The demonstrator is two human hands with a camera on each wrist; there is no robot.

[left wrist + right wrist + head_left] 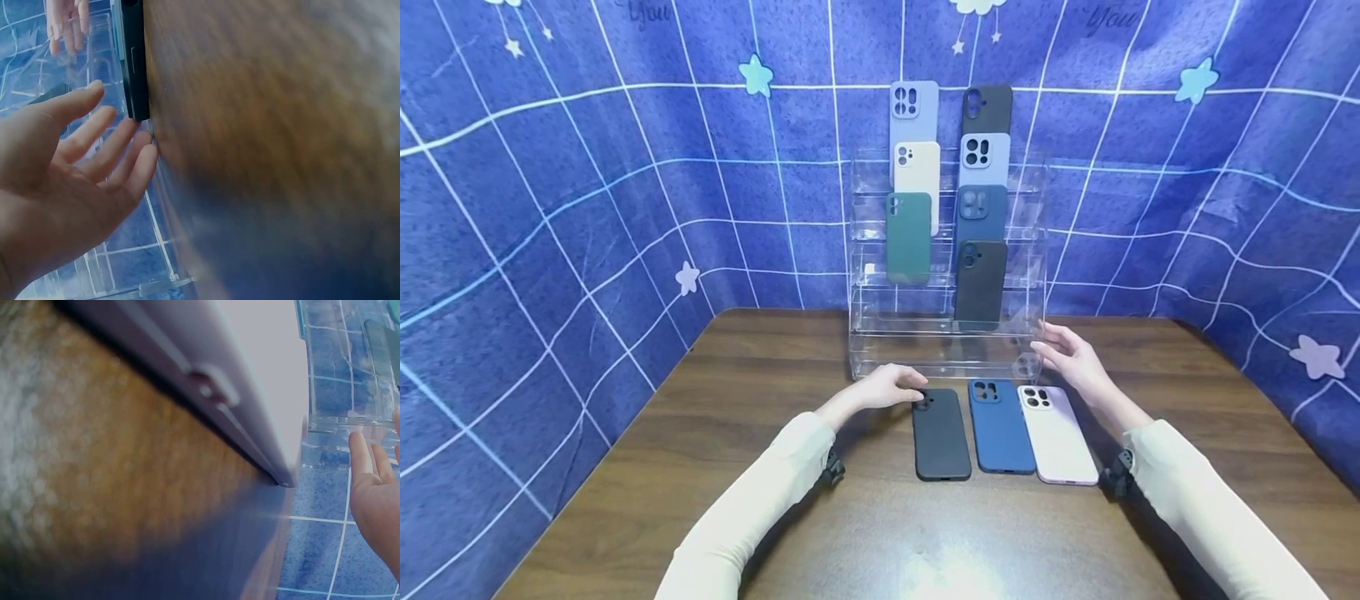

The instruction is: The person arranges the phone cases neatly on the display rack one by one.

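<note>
A clear tiered display stand (917, 348) stands at the back of the table, with phone cases leaning on it in two columns. My left hand (886, 387) hovers by the top left corner of a black phone case (942, 437), fingers loosely bent and holding nothing. In the left wrist view its fingertips are close to that case's dark edge. My right hand (1077, 360) is at the stand's right side, fingers extended; whether they touch it I cannot tell. Right of the black case lie a blue phone case (1002, 433) and a pale pink phone case (1057, 437).
On the stand's left column are lavender (914, 125), cream (929, 167) and green (908, 237) cases. Its right column holds a black case (981, 287) below blue, light blue and dark ones. A blue patterned curtain (625, 192) hangs behind the wooden table (737, 367).
</note>
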